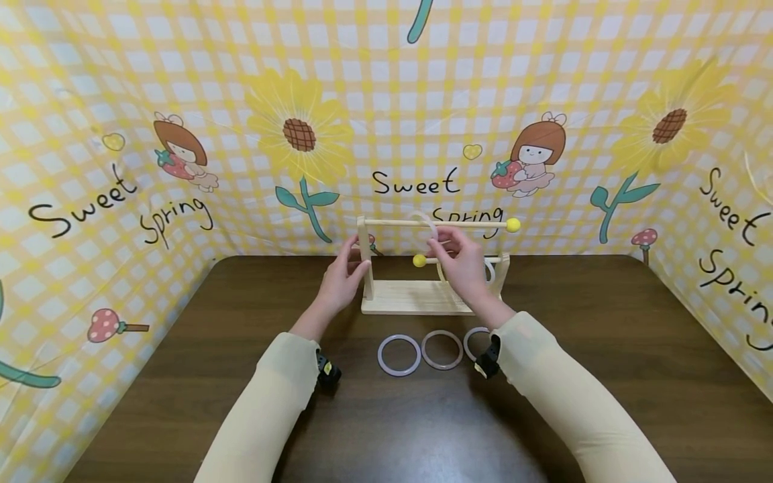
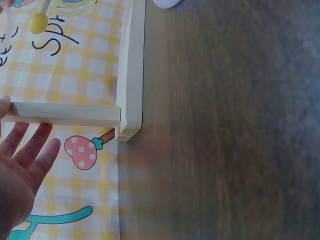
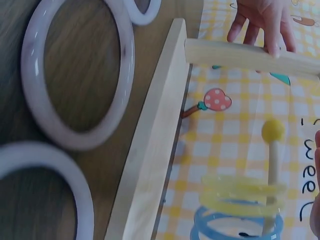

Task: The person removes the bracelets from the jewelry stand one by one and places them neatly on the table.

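Note:
A wooden two-rod stand stands on the table, each rod tipped with a yellow ball. My left hand grips its left post, thumb on one side and fingers on the other. Between thumb and fingertips, my right hand pinches a pale bangle that encircles the upper rod. On the lower rod hang yellow bangles and blue bangles, partly behind the right hand in the head view.
In front of the stand lie three pale bangles: a left one, a middle one and a right one, partly covered by the right wrist. A yellow checked cloth rises behind the dark wooden table and along its sides.

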`<move>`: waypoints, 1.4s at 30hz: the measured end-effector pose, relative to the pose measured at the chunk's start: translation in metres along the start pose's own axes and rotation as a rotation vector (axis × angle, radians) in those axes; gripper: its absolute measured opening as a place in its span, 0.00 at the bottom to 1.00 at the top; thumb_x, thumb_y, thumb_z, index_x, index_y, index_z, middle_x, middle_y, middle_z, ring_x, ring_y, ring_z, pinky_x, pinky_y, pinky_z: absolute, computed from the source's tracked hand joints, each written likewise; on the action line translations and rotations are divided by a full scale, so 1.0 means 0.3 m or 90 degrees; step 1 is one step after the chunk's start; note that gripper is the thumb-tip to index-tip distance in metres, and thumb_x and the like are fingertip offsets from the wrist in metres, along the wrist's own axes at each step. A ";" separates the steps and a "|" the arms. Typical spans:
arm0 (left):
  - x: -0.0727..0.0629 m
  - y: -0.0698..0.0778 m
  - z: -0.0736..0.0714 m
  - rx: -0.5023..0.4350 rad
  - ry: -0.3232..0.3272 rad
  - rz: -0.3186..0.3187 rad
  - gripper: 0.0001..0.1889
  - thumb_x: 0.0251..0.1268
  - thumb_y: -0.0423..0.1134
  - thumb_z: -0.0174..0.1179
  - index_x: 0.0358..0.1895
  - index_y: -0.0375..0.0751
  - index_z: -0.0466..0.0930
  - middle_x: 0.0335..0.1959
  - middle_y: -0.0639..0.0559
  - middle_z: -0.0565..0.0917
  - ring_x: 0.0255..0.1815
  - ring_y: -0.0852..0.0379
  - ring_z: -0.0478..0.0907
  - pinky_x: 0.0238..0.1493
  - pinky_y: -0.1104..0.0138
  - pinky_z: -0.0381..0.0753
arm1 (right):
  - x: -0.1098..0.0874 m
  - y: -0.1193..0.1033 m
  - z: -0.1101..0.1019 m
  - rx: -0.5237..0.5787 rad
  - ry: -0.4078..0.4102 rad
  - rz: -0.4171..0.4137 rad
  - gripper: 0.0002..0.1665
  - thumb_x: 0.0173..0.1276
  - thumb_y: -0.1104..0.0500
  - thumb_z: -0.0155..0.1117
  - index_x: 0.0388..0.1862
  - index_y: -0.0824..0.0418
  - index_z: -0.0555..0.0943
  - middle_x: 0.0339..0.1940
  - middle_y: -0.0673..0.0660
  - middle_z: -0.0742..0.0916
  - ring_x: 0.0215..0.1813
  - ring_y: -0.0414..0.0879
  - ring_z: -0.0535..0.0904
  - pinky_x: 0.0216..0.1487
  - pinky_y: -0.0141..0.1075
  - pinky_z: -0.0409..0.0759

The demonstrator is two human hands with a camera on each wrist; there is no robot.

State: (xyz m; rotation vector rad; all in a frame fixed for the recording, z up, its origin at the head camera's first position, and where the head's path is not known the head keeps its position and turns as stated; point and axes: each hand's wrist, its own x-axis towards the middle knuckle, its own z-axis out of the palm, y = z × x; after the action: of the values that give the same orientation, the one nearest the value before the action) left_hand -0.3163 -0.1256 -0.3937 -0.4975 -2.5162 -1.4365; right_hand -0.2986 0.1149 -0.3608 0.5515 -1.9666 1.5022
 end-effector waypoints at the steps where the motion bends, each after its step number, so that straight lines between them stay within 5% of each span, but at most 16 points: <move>1: 0.000 0.000 0.000 0.002 0.000 0.000 0.28 0.75 0.38 0.53 0.73 0.51 0.56 0.59 0.39 0.75 0.58 0.39 0.76 0.55 0.48 0.75 | 0.001 -0.002 -0.009 -0.005 0.003 0.001 0.11 0.67 0.68 0.65 0.46 0.72 0.80 0.35 0.63 0.86 0.32 0.59 0.85 0.32 0.26 0.80; 15: -0.002 0.004 -0.001 -0.007 -0.004 -0.001 0.28 0.75 0.38 0.53 0.73 0.53 0.56 0.59 0.39 0.75 0.59 0.38 0.75 0.57 0.47 0.74 | 0.003 -0.008 -0.144 -0.037 0.010 0.010 0.11 0.67 0.68 0.64 0.47 0.73 0.79 0.37 0.66 0.85 0.33 0.60 0.84 0.32 0.22 0.77; 22: -0.001 0.002 -0.001 -0.010 -0.004 0.007 0.28 0.75 0.37 0.53 0.73 0.52 0.56 0.59 0.38 0.75 0.58 0.38 0.75 0.56 0.47 0.74 | -0.013 -0.119 -0.220 -0.084 0.031 -0.027 0.10 0.64 0.76 0.62 0.45 0.80 0.77 0.34 0.71 0.84 0.29 0.62 0.83 0.31 0.22 0.77; 30: -0.001 0.003 0.000 -0.009 -0.001 -0.001 0.28 0.75 0.38 0.53 0.74 0.52 0.56 0.59 0.39 0.75 0.59 0.38 0.75 0.56 0.47 0.74 | -0.018 -0.108 -0.302 -0.070 0.051 -0.013 0.12 0.65 0.77 0.61 0.46 0.82 0.76 0.34 0.74 0.83 0.28 0.32 0.81 0.31 0.20 0.76; 36: -0.001 0.004 -0.001 -0.005 -0.003 -0.003 0.29 0.75 0.38 0.53 0.74 0.51 0.55 0.59 0.39 0.75 0.59 0.38 0.75 0.56 0.48 0.74 | -0.023 -0.097 -0.355 -0.095 0.070 -0.017 0.12 0.65 0.75 0.62 0.46 0.81 0.76 0.36 0.74 0.84 0.28 0.29 0.80 0.32 0.19 0.76; 42: -0.001 0.004 -0.001 -0.002 -0.001 -0.007 0.29 0.75 0.39 0.53 0.74 0.51 0.55 0.59 0.39 0.75 0.59 0.39 0.75 0.57 0.48 0.74 | -0.021 -0.006 -0.428 -0.100 0.096 -0.004 0.13 0.64 0.74 0.64 0.47 0.78 0.78 0.36 0.72 0.84 0.28 0.27 0.80 0.32 0.19 0.76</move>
State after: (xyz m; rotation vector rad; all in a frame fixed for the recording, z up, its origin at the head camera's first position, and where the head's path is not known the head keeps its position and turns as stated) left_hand -0.3156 -0.1253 -0.3926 -0.4871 -2.5214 -1.4454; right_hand -0.2663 0.2376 -0.3404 0.3657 -1.9417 1.3306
